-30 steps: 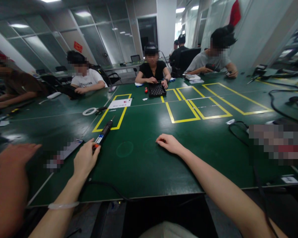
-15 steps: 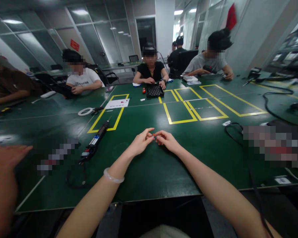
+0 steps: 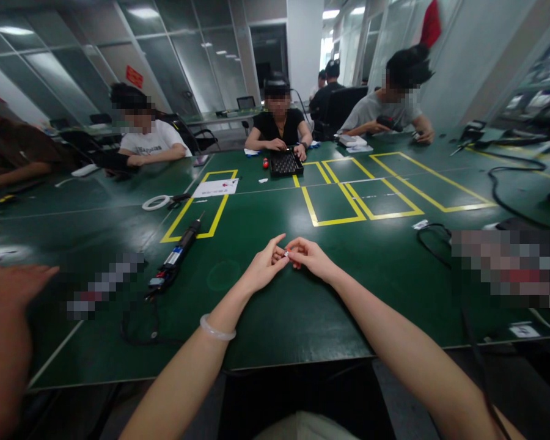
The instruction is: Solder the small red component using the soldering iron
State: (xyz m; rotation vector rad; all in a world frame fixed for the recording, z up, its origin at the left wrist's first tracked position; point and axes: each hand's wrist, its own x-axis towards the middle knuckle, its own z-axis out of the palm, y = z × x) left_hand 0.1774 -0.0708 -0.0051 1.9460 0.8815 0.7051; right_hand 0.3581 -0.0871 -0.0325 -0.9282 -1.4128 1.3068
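Observation:
My left hand (image 3: 266,264) and my right hand (image 3: 312,260) meet above the green table, fingertips almost touching. Between them is a tiny red and white piece (image 3: 286,253), too small to name. My right thumb and fingers pinch it, and my left thumb closes against it from the other side while the left index finger points forward. A pale bracelet (image 3: 217,328) circles my left wrist. Left of my hands, on the table, lies a dark electric screwdriver (image 3: 178,255) with its tip pointing away and its cable trailing toward me.
Yellow tape outlines (image 3: 339,222) mark the green table (image 3: 275,324). A paper sheet (image 3: 215,187) and a white cable coil (image 3: 156,202) lie ahead left. Across, a person works at a black tray (image 3: 286,164). Another person's hand (image 3: 21,284) reaches in at left. Cables (image 3: 428,244) run at right.
My fingers have shifted slightly around the small piece, and a white part of it now shows beside the red. The view has tilted a little; the screwdriver and tray stay put.

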